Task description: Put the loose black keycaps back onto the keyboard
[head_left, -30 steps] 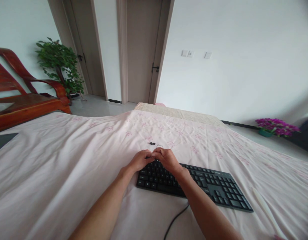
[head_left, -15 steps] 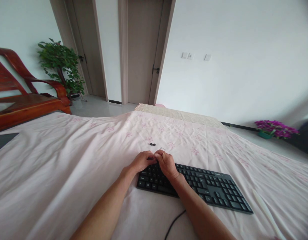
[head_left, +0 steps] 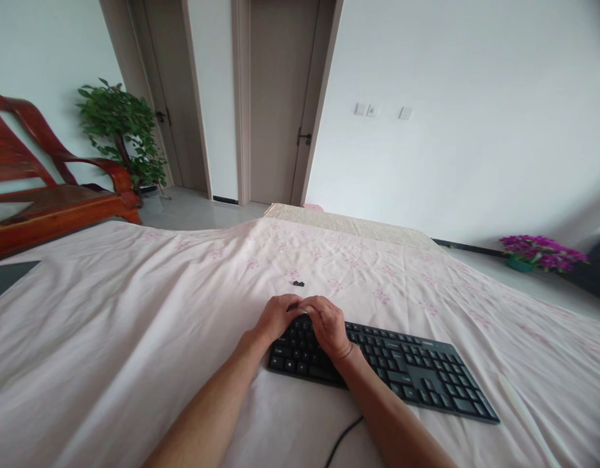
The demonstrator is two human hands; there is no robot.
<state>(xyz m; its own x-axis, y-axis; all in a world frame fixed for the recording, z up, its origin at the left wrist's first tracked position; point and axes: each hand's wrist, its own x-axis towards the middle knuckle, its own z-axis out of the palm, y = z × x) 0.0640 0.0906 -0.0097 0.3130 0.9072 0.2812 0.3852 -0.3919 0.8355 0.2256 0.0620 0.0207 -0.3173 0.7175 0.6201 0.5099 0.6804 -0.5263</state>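
A black keyboard lies slightly turned on the bed cover, its keys facing up. Over its upper left corner, my left hand has its fingers curled in, with a dark bit showing near the thumb; what it grips is unclear. Pressed close beside it, my right hand bends down over the keys with its fingers together. A pale sliver shows under those fingertips, likely part of the thin wire keycap puller seen earlier, now mostly hidden. Just beyond both hands sit several small black pieces, which look like loose keycaps.
A pale pink flowered sheet with folds covers the bed. The keyboard's black cable runs toward me beneath my right forearm. A dark flat object lies at the left edge. Beyond stand a wooden bench and a leafy plant.
My right hand has turned down toward the keys, and the wire loop that stuck out beyond its fingers is no longer visible. My left hand has stayed nearly in place.
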